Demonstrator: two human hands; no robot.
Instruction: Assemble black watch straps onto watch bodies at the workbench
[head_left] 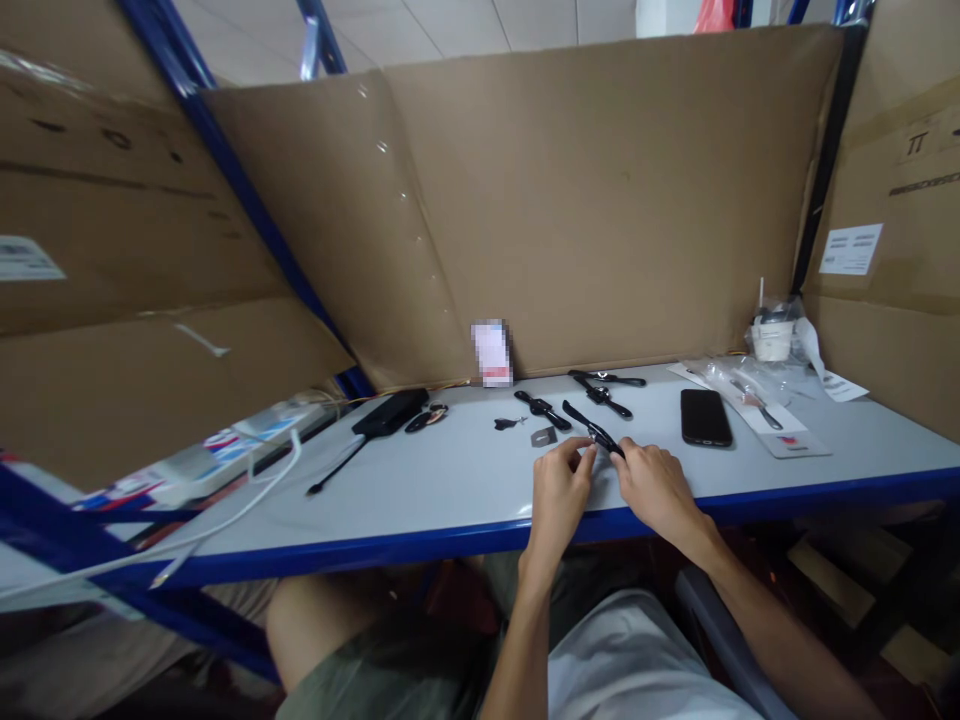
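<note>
A black spokeshave (589,423) is tilted above the front part of the table, one handle pointing away to the left. My right hand (656,485) is closed round its near handle. At its middle, the thumb and fingers of my left hand (559,490) are pinched together; any small part between them is hidden. Just beyond my left hand lies a flat grey slotted blade (544,437), with a small dark piece and screw (509,424) to its left. Three similar black tools rest farther back: one spokeshave (545,411), another (609,402), and a third (609,378) behind it.
A black phone (706,417) and plastic packaging on a card (772,415) lie to the right, before a bagged cup (772,335). Leftward are a black case with a cable (390,415), a dark oval object (426,418) and a power strip (247,450). Cardboard (600,220) walls the back.
</note>
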